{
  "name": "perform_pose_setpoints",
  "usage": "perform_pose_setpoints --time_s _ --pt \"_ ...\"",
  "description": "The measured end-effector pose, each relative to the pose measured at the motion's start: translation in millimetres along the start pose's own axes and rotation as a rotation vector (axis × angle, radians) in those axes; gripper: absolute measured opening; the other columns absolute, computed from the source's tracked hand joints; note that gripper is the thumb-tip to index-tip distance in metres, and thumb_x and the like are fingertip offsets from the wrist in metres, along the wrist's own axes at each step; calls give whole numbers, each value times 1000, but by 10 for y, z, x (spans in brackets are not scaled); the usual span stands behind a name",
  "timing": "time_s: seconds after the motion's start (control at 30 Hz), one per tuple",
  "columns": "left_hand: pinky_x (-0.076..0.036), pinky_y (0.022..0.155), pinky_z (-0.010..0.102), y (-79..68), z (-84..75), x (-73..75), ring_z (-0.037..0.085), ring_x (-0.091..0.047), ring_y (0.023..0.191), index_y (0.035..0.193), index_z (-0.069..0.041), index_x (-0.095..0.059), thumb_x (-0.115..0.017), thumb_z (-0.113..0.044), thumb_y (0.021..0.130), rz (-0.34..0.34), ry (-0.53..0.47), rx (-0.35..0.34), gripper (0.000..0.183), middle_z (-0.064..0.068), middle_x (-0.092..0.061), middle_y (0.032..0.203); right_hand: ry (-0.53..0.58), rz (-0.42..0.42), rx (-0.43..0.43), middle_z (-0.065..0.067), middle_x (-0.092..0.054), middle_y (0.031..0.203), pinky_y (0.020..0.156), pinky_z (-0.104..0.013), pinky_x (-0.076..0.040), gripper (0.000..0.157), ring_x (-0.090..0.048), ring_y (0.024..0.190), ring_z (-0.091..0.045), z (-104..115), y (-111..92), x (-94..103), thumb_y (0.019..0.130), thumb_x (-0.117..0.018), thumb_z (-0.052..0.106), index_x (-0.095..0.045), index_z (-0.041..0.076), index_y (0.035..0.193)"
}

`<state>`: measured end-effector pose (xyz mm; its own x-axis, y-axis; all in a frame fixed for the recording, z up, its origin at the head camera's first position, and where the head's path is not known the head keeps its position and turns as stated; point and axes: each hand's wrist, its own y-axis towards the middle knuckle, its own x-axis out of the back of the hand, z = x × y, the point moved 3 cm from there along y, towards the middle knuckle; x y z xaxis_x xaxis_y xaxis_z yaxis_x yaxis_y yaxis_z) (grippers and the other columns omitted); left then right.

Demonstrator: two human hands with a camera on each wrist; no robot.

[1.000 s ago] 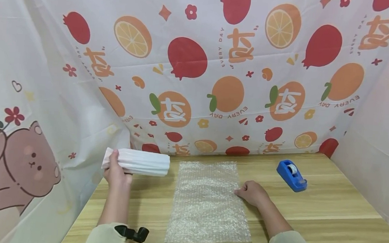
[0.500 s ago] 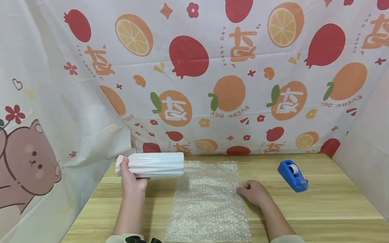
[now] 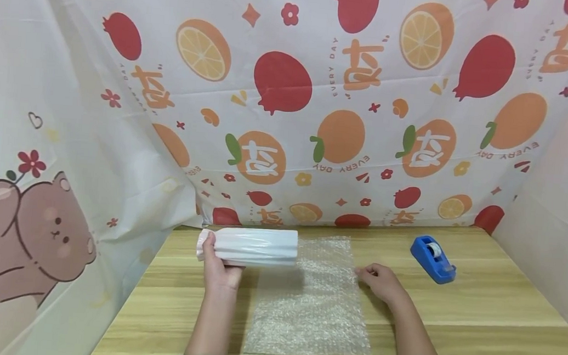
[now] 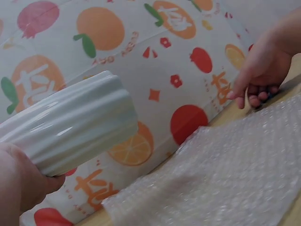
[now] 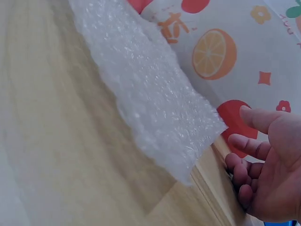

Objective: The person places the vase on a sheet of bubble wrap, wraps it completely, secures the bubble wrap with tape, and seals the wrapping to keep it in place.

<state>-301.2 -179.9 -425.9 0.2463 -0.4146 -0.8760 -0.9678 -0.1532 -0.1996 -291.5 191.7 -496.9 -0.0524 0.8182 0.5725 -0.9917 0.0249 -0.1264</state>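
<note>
At the near part of the table (image 3: 155,322), a sheet of bubble wrap (image 3: 310,322) lies flat, its longer sides running away from the person. Just beside its right edge hovers the right hand (image 3: 380,282), thumb and forefinger apart, the other fingers loosely bent. Over the wrap's far left part, the left hand (image 3: 223,275) grips a white vase (image 3: 259,247), thumb on top, fingers underneath. The vase lies sideways in the air, its long axis nearly level from left to right: narrower end at the hand, wider end pointing right (whether that is base or mouth, I cannot tell). Farther right sits a blue tape dispenser (image 3: 431,260), slanting toward the near right. Behind everything hangs a fruit-printed cloth (image 3: 320,86).
</note>
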Motion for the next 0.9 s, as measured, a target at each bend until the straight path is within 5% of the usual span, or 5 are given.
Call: perform_pose_setpoints --time_s 0.3,0.53,0.77,0.9 --pt "-29 108 40 -111 206 -101 15 -44 121 129 -23 -37 -49 -51 97 26 76 10 44 -2 -44 130 93 0 8 -8 -62 99 73 -33 -45 36 -55 88 -22 61 -52 19 98 -58 42 -64 7 107" --pt "-34 107 39 -191 378 -169 15 -48 119 134 -23 -37 -48 -48 98 59 102 15 45 -1 -46 130 262 -35 73 -12 -62 102 70 -30 -49 42 -57 86 -19 391 -140 -3 99 -56 41 -62 6 121" --pt "-40 99 31 -286 481 -230 11 -55 108 130 -21 -40 -47 -49 99 94 137 21 43 -4 -56 116 629 207 85 -23 -52 131 76 -39 -58 61 -64 102 -25 712 -291 -217 101 -49 48 -41 5 144" --pt "-42 98 29 -326 543 -256 10 -56 108 131 -19 -41 -47 -47 100 108 152 -5 43 -4 -57 116 766 346 130 -20 -47 135 81 -43 -56 65 -62 107 -27 833 -386 -305 102 -43 49 -29 9 151"
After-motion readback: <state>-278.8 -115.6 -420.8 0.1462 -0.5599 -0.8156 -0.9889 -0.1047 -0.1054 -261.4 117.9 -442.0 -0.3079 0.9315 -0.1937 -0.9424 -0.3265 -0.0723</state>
